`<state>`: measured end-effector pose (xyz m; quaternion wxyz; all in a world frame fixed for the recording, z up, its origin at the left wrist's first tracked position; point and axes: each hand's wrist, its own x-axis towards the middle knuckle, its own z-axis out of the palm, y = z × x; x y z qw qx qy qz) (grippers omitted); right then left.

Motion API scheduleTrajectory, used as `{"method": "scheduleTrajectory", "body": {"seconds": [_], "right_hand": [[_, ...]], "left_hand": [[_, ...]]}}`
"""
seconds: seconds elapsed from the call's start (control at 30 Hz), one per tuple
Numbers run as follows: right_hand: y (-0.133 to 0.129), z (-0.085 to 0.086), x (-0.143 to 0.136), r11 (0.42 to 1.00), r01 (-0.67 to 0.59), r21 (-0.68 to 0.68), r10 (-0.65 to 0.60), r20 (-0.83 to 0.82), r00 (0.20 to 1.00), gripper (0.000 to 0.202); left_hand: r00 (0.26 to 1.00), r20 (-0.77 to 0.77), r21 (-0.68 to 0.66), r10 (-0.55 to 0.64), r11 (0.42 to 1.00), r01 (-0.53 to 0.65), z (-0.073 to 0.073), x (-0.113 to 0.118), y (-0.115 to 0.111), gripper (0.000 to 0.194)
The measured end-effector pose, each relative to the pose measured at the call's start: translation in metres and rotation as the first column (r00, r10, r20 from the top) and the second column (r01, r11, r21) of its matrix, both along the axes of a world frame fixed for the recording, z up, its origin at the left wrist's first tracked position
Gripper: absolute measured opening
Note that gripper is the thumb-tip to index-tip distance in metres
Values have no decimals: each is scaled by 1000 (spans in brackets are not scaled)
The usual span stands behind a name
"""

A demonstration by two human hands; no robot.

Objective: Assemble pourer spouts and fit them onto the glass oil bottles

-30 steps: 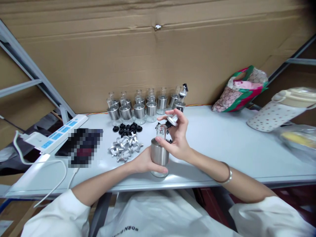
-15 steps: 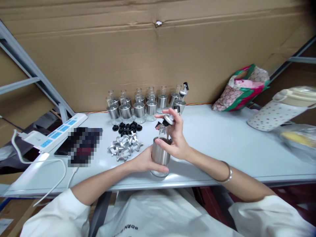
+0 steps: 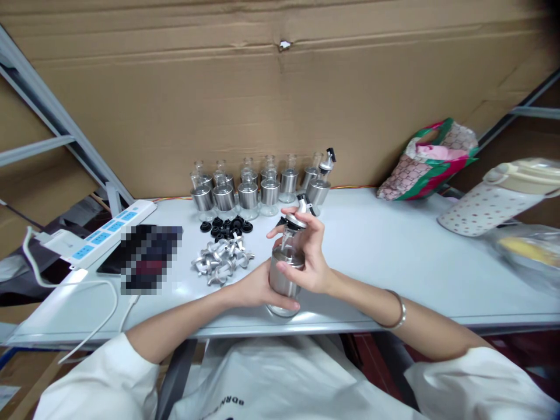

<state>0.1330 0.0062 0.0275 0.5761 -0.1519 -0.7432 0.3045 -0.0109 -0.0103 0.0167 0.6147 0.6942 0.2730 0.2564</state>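
A glass bottle [image 3: 282,279] with a brushed steel sleeve stands close to the table's front edge. My left hand [image 3: 256,284] is wrapped round its lower body. At its mouth sits a silver pourer spout [image 3: 296,220] with a black flip cap. Curled fingers of my right hand [image 3: 314,256] grip the spout, while the thumb rests against the bottle's shoulder. Fingers partly hide the neck, so I cannot tell how deep the spout sits. Left of the bottle lie a heap of silver pourer parts [image 3: 221,262] and several black stoppers [image 3: 225,226].
Rows of sleeved bottles [image 3: 248,195] stand at the back; one bottle [image 3: 318,189] carries a spout. A power strip [image 3: 107,233] and a pixelated dark object [image 3: 149,256] lie left. A patterned bag [image 3: 420,166], dotted flask [image 3: 485,201] and plastic-wrapped yellow item [image 3: 531,248] are right.
My right hand has lowered the pourer spout onto the bottle's mouth, and the spout now sits more upright. My left hand stays round the bottle.
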Motion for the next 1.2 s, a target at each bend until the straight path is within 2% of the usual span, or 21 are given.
{"method": "scheduleTrajectory", "body": {"seconds": [0.27, 0.47, 0.67, 0.87, 1.07, 1.2], "right_hand": [[-7, -5, -3, 997, 42, -57, -42, -5, 999, 95], [-6, -3, -2, 996, 43, -74, -44, -6, 999, 81], [-8, 6, -3, 991, 44, -128, -45, -6, 999, 70], [-5, 6, -3, 988, 33, -150, -36, -21, 999, 63], [-6, 6, -3, 992, 19, -128, -25, -47, 999, 57], [-8, 7, -2, 994, 20, -104, -26, -54, 998, 58]], "left_hand": [[1000, 18, 57, -7, 998, 6, 0, 0, 0, 73], [1000, 11, 21, -24, 999, 24, 2, 1, -1, 72], [1000, 7, 7, -2, 1000, 1, 2, 2, -1, 80], [999, -2, 7, 43, 999, -43, 2, 2, 0, 80], [999, -3, 25, 36, 999, -36, 1, 3, 0, 76], [1000, 0, 32, 13, 999, -13, 1, 2, 0, 66]]}}
